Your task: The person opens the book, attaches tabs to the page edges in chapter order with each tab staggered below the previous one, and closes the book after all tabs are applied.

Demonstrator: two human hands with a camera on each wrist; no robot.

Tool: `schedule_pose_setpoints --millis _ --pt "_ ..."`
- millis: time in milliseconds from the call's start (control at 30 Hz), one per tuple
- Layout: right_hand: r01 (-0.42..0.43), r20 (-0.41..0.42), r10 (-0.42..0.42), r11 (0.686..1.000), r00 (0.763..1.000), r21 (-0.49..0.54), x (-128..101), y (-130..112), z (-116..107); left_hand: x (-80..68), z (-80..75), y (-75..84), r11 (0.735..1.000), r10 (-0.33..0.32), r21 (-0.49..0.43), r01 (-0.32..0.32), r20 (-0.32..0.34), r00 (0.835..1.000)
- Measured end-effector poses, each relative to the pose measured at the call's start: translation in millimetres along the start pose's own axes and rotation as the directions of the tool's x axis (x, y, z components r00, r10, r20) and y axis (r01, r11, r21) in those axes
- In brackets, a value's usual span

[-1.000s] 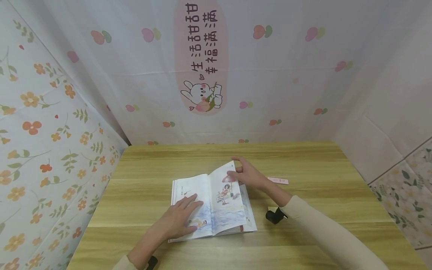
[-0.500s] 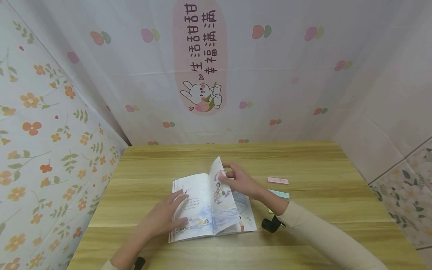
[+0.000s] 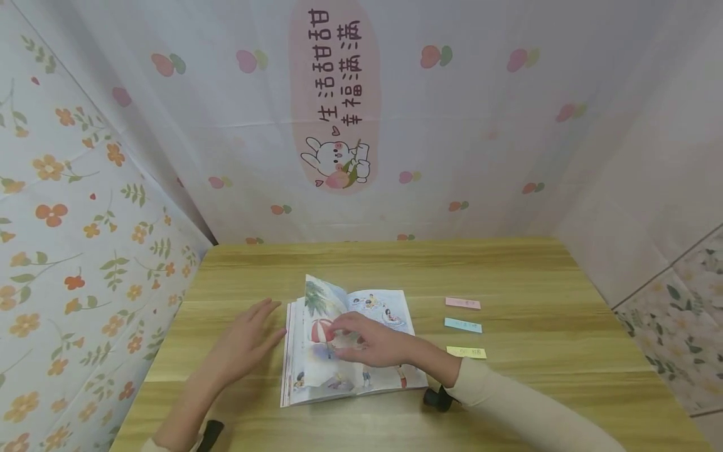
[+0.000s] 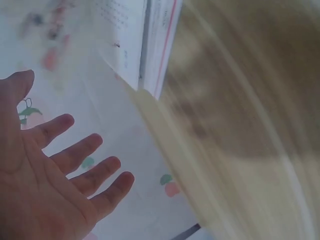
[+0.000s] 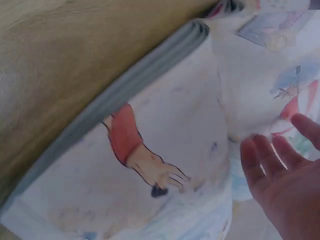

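Note:
An illustrated picture book (image 3: 415,369) lies spread on the wooden table. One page (image 3: 322,301), with a palm and a red-and-white umbrella, stands partly lifted over the left half. My right hand (image 3: 375,344) reaches across the book, its fingers extended against that page. In the right wrist view the fingers (image 5: 255,167) are loosely spread beside the umbrella picture. Just off the book's left edge is my left hand (image 3: 240,345), holding nothing. The left wrist view shows its palm (image 4: 55,170) with fingers apart, below the book's corner (image 4: 127,55).
Right of the book lie a pink paper strip (image 3: 463,303), a blue strip (image 3: 463,325) and a yellow strip (image 3: 465,353), each with writing. A patterned curtain (image 3: 480,157) hangs behind the table (image 3: 519,282), and a floral cloth (image 3: 85,282) at the left.
The right hand has swept leftward, carrying the page over to the left side and exposing a new right page. The left hand has drawn off the book to the left.

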State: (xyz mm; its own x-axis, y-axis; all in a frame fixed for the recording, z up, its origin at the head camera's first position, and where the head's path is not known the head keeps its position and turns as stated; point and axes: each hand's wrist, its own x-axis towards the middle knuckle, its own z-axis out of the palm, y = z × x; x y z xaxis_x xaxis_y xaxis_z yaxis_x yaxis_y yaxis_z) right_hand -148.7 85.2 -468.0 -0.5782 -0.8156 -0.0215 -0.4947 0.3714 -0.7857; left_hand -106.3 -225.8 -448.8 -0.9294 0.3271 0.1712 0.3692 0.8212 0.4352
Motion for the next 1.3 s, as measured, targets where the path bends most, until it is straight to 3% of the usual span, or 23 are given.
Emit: schedule_pose_setpoints --millis 67,167,300,533,667,767,900,1100,1200,1300 --pt "0.043 0.043 -0.038 0.989 0.998 -0.142 1.2 1.7 6.4 2.5 0.3 2.2 1.000 0.008 0.021 -0.008 -0.008 1.000" --pt "0.088 0.083 -0.064 0.943 0.994 -0.322 2.6 3.5 12.8 6.7 6.7 9.5 0.998 0.040 0.052 -0.040 0.002 0.999" --pt "0.111 0.095 -0.077 0.888 0.993 -0.446 5.6 5.5 15.8 13.6 23.4 23.4 0.989 0.126 0.073 -0.129 0.049 0.991" --pt "0.178 0.130 -0.130 0.849 0.983 -0.497 10.0 11.2 12.8 24.3 55.4 43.3 0.975 0.201 0.048 -0.217 0.224 0.954" --pt "0.222 0.162 -0.165 0.862 0.973 -0.455 10.0 17.7 9.4 23.9 66.8 48.5 0.980 0.192 -0.009 -0.198 0.294 0.936" --pt "0.221 0.161 -0.168 0.886 0.972 -0.408 7.9 23.0 5.6 21.9 72.2 50.5 0.988 0.153 -0.014 -0.157 0.325 0.933" --pt "0.156 0.123 -0.116 0.905 0.986 -0.397 2.1 29.9 -3.3 19.8 77.3 51.5 0.994 0.102 0.007 -0.111 0.338 0.936" --pt "0.019 0.009 -0.017 0.901 1.000 -0.433 -12.1 60.1 -25.2 17.5 78.7 52.9 0.996 0.064 0.034 -0.080 0.330 0.942" --pt "-0.067 -0.038 0.056 0.903 0.998 -0.424 -18.9 73.6 -37.9 16.3 79.4 51.9 0.996 0.050 0.051 -0.070 0.325 0.944" --pt "-0.179 -0.094 0.153 0.886 0.984 -0.428 -23.4 79.8 -49.0 15.4 80.6 50.2 0.996 0.044 0.057 -0.066 0.317 0.947"
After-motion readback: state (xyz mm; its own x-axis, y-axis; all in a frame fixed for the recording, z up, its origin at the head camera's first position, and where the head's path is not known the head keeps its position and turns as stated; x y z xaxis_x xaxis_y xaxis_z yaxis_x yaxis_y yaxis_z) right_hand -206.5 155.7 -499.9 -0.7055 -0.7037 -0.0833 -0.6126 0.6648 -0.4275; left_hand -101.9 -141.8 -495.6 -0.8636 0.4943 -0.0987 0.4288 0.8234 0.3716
